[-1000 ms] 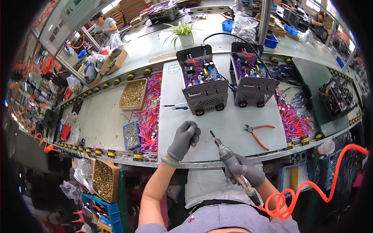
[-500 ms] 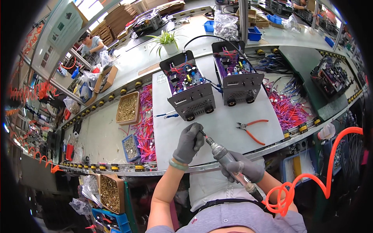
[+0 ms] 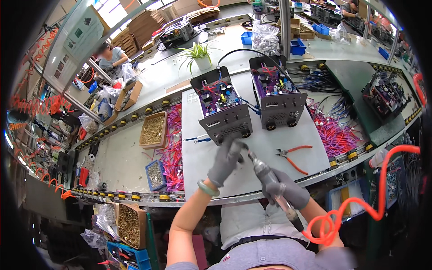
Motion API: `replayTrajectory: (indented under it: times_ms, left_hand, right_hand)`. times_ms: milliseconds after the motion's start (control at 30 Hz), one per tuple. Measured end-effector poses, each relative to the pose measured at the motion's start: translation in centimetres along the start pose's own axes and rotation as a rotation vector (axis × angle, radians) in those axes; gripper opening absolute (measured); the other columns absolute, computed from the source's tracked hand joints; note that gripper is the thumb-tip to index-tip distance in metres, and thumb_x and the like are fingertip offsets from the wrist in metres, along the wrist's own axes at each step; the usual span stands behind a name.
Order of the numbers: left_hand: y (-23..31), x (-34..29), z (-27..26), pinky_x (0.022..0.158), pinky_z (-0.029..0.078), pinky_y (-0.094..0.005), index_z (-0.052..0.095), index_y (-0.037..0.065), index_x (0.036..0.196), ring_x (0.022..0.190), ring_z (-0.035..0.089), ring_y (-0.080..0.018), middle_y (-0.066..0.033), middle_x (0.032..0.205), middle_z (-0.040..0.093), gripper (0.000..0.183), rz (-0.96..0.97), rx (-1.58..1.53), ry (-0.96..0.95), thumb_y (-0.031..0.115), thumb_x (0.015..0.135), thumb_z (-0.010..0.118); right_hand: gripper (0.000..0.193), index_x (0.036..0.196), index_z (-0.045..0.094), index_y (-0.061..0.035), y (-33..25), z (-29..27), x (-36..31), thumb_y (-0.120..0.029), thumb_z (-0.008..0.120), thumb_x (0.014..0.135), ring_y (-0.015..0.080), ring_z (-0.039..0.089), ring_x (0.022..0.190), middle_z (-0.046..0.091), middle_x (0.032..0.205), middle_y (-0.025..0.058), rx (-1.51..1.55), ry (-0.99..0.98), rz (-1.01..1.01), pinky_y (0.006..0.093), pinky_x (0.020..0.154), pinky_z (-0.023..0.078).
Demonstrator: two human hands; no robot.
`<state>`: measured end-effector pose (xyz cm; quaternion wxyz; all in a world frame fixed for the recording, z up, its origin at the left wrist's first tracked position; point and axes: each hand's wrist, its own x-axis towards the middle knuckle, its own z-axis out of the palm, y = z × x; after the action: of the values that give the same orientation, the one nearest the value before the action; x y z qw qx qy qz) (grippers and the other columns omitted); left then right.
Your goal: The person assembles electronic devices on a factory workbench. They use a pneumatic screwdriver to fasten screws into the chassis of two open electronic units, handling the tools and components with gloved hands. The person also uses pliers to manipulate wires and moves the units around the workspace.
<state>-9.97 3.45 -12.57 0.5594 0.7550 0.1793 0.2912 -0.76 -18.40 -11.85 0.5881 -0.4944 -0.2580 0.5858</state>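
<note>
My right hand (image 3: 292, 192), in a grey glove, is wrapped round a pneumatic screwdriver (image 3: 266, 176) with an orange coiled air hose (image 3: 360, 204). Its bit points up and left, close to the fingertips of my gloved left hand (image 3: 225, 161). Those fingers are curled together and blurred, just in front of the lower edge of an open electronic unit (image 3: 227, 123); what they pinch cannot be made out. Beside it on the right stands a similar unit (image 3: 281, 105), its boards and wires exposed. Cutting pliers with orange handles (image 3: 282, 153) lie on the white sheet (image 3: 198, 168).
Pink and purple wire bundles (image 3: 335, 128) flank the sheet. To the left are a box of brass-coloured parts (image 3: 153, 130) and a blue bin of small hardware (image 3: 155, 175). A potted plant (image 3: 203, 63) stands behind; another person (image 3: 112, 57) sits far left.
My left hand has moved up and right, nearer the left unit's front panel. The screwdriver has shifted slightly right with my right hand. The view has shifted a little.
</note>
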Motion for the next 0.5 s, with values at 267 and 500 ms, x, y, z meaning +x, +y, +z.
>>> replayTrajectory:
  times_ms: [267, 500]
  left_hand:
    - [3.7, 9.9, -0.7, 0.072, 0.048, -0.0413, 0.063, 0.013, 0.11, 0.079, 0.064, -0.0296, -0.0097, 0.088, 0.067, 0.031, 0.694, 1.171, 0.181, 0.038, 0.092, 0.06]
    - [1.7, 10.4, -0.2, 0.061, 0.05, -0.0426, 0.064, 0.014, 0.102, 0.066, 0.065, -0.0272, -0.0067, 0.072, 0.066, 0.022, 0.597, 1.197, 0.075, 0.033, 0.092, 0.059]
  right_hand:
    - [0.045, 0.109, 0.048, -0.0076, -2.6, -1.0, 4.0, -0.042, 0.065, 0.086, 0.0122, 0.056, 0.054, 0.056, 0.074, 0.0032, 0.076, 0.168, -0.02, 0.0263, 0.048, 0.046]
    - [0.037, 0.108, 0.054, -0.0087, -1.4, -1.2, 5.1, -0.041, 0.061, 0.091, 0.0115, 0.057, 0.056, 0.059, 0.073, 0.0031, 0.368, 0.128, 0.015, 0.0252, 0.05, 0.047]
